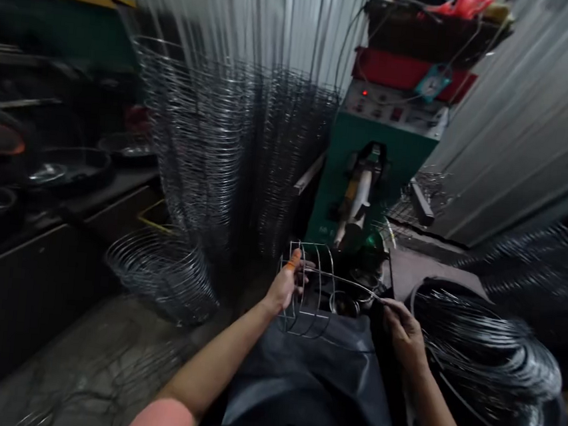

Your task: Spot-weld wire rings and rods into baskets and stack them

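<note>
My left hand [284,285], with an orange cover on a finger, is closed on a small cage-like wire frame [323,316] above my lap. A thin curved metal wire [345,280] runs from the frame across to my right hand [402,326], whose fingers pinch its end. Whether the wire is joined to the frame, I cannot tell. Just beyond my hands stands a green machine [391,143] with a worn arm and electrode-like parts. A dark apron [318,377] covers my lap.
Tall stacks of wire rings [195,137] rise at the left. A lower ring stack [157,274] stands in front of them. On the right, a round tub holds loose wire hoops [492,347]. Scattered wires [113,371] lie on the floor. A red box [412,75] sits atop the machine.
</note>
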Tool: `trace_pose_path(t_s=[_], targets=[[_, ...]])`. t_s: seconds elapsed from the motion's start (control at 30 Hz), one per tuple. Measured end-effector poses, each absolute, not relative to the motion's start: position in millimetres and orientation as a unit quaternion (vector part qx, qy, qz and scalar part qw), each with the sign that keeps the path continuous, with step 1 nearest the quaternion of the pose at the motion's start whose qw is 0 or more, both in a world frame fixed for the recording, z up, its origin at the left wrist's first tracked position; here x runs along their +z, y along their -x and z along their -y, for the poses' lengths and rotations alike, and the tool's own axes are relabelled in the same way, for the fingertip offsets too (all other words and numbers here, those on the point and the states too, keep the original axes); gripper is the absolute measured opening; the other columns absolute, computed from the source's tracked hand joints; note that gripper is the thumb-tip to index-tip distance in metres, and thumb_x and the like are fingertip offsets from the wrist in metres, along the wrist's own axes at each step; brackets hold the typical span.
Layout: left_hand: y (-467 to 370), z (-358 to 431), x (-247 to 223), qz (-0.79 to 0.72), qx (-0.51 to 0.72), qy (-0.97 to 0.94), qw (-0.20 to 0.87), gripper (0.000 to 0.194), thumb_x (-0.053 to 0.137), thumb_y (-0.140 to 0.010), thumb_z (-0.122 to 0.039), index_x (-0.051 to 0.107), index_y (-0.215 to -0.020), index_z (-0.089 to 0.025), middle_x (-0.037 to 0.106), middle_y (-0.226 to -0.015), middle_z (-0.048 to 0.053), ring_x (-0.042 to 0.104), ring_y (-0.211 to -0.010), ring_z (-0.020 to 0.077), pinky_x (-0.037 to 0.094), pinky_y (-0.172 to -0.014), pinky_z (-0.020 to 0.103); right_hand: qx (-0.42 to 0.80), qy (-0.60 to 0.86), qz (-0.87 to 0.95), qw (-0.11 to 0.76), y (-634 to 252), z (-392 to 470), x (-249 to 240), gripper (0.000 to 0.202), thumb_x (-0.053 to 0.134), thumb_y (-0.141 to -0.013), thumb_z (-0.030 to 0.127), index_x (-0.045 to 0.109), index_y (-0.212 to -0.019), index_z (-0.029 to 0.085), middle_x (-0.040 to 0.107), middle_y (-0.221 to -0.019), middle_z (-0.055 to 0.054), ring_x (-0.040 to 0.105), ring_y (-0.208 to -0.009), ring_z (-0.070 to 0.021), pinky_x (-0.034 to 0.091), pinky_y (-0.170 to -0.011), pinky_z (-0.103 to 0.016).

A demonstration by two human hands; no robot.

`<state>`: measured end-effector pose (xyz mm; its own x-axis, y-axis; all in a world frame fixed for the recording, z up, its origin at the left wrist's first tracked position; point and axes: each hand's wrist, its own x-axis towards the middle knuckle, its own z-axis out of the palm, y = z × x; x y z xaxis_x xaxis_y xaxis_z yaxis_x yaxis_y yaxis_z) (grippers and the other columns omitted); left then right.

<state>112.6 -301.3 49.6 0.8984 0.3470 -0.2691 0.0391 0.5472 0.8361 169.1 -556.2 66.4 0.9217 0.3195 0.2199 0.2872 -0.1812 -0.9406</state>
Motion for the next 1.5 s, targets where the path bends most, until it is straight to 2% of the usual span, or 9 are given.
trace_pose_path(t_s=[0.17, 0.33, 0.5, 0.63, 0.87, 1.03, 1.13, 1.27, 1.5], targets=[[-105.5, 296.9, 37.1, -0.244, 0.131, -0.520, 0.808, 0.045, 0.071, -0.057, -0.055, 0.058, -0.072, -0.015, 0.058, -0.074, 0.003, 0.041, -0.052, 0.0068, 0.023, -0.039, 0.017, 0.049, 0.766, 0.236, 0.596, -168.7, 537.0, 41.8, 0.021, 0.063, -0.073, 0.041, 0.068, -0.085, 0.024, 0.064, -0.081, -0.002, 0.057, -0.079, -0.0195, 0.044, -0.076, -0.030], [-103.7, 294.8, 26.0, -0.224, 0.121, -0.528, 0.810, 0.044, 0.072, -0.056, -0.053, 0.054, -0.071, -0.016, 0.055, -0.067, 0.000, 0.039, -0.048, 0.0053, 0.023, -0.038, 0.016, 0.079, 0.783, 0.254, 0.562, -169.9, 538.9, 48.4, 0.022, 0.060, -0.075, 0.042, 0.068, -0.084, 0.023, 0.065, -0.080, -0.002, 0.058, -0.078, -0.0205, 0.045, -0.073, -0.030], [-94.1, 301.3, 22.0, -0.195, 0.086, -0.567, 0.795, 0.044, 0.071, -0.059, -0.053, 0.050, -0.069, -0.017, 0.039, -0.053, -0.007, 0.031, -0.042, 0.0035, 0.022, -0.038, 0.016, 0.140, 0.817, 0.347, 0.438, -169.9, 516.2, 55.7, 0.021, 0.054, -0.080, 0.038, 0.067, -0.085, 0.021, 0.067, -0.081, -0.004, 0.060, -0.077, -0.0204, 0.045, -0.073, -0.030], [-83.7, 303.7, 18.2, -0.186, 0.065, -0.594, 0.780, 0.041, 0.070, -0.062, -0.051, 0.051, -0.071, -0.016, 0.041, -0.056, -0.007, 0.034, -0.043, 0.0034, 0.027, -0.040, 0.017, 0.143, 0.805, 0.423, 0.391, -171.6, 488.4, 58.5, 0.017, 0.051, -0.081, 0.031, 0.065, -0.084, 0.021, 0.066, -0.085, -0.004, 0.060, -0.080, -0.0194, 0.045, -0.074, -0.030], [-61.4, 283.6, 21.2, -0.147, 0.056, -0.667, 0.728, 0.035, 0.063, -0.071, -0.050, 0.058, -0.077, -0.017, 0.046, -0.059, -0.005, 0.042, -0.048, 0.0076, 0.034, -0.047, 0.021, 0.031, 0.817, 0.398, 0.416, -193.6, 499.8, 53.1, 0.016, 0.050, -0.083, 0.028, 0.064, -0.089, 0.023, 0.066, -0.086, -0.003, 0.061, -0.081, -0.0190, 0.046, -0.073, -0.030], [-51.7, 278.8, 30.5, -0.122, 0.098, -0.757, 0.634, 0.037, 0.056, -0.076, -0.050, 0.058, -0.062, -0.016, 0.048, -0.068, -0.001, 0.048, -0.065, 0.0118, 0.037, -0.062, 0.024, -0.055, 0.826, 0.386, 0.407, -189.7, 505.0, 33.0, 0.017, 0.054, -0.085, 0.035, 0.066, -0.091, 0.024, 0.066, -0.086, -0.003, 0.060, -0.081, -0.0194, 0.044, -0.073, -0.032], [-58.8, 280.0, 31.5, -0.163, 0.080, -0.715, 0.675, 0.038, 0.056, -0.074, -0.053, 0.055, -0.062, -0.017, 0.046, -0.062, -0.002, 0.044, -0.059, 0.0108, 0.035, -0.056, 0.023, -0.114, 0.841, 0.396, 0.350, -189.8, 503.3, 30.6, 0.022, 0.052, -0.086, 0.042, 0.068, -0.090, 0.026, 0.067, -0.085, -0.003, 0.058, -0.082, -0.0205, 0.039, -0.073, -0.034], [-83.9, 276.8, 34.7, -0.236, 0.068, -0.592, 0.768, 0.041, 0.064, -0.063, -0.056, 0.053, -0.068, -0.017, 0.052, -0.063, -0.002, 0.046, -0.058, 0.0103, 0.034, -0.052, 0.021, -0.160, 0.846, 0.424, 0.282, -210.7, 511.8, 45.4, 0.029, 0.045, -0.090, 0.044, 0.067, -0.101, 0.029, 0.067, -0.088, -0.003, 0.056, -0.084, -0.0210, 0.033, -0.072, -0.036], [-135.0, 280.2, 34.2, -0.237, 0.058, -0.542, 0.804, 0.042, 0.071, -0.054, -0.051, 0.054, -0.069, -0.016, 0.057, -0.068, 0.001, 0.053, -0.067, 0.0133, 0.031, -0.049, 0.019, -0.176, 0.844, 0.382, 0.332, -257.2, 514.7, 53.8, 0.030, 0.046, -0.089, 0.047, 0.067, -0.087, 0.025, 0.068, -0.082, -0.002, 0.057, -0.079, -0.0199, 0.032, -0.072, -0.034]])
